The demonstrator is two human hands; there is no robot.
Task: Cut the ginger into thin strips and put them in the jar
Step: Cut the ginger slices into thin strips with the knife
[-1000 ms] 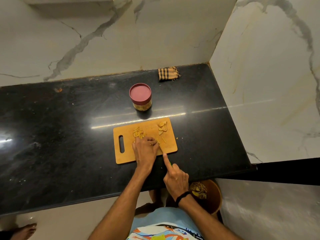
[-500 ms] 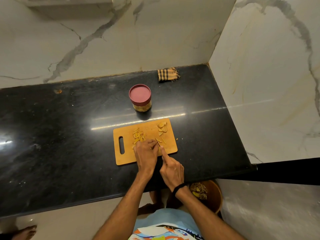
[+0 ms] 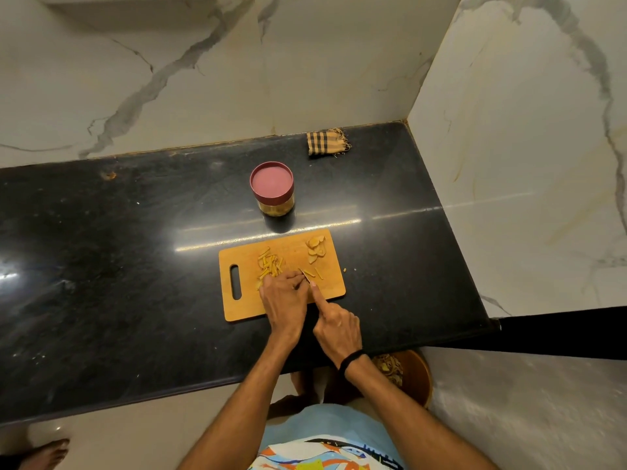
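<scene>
On the black worktop (image 3: 135, 266), one wooden board (image 3: 291, 305), long axis left to right, handle slot at the left end. On its left half, a loose heap of ginger strips (image 3: 269, 266): pale yellow, thin and short, long axes mostly running away from the body, a few slanted, too tangled to count. In the far right corner, a small pile of slices (image 3: 315, 247), flat, tan-edged, overlapping, some four or five. Between the two piles, by the blade tip, two or three single strips, slanted. Knuckles-up on the board just nearer than the heap, the left hand (image 3: 285, 300), fingers curled down against the blade; hold on anything beneath them not tellable. Wrapped round the handle of one knife (image 3: 304, 275), the right hand (image 3: 337, 329), forefinger straight along the spine, blade pointing away and slightly left. Behind the board and apart from it, one jar (image 3: 272, 189), upright, maroon lid on. By the far wall, one checked cloth (image 3: 327, 143). On the floor, one bin (image 3: 415, 374) with peelings.
</scene>
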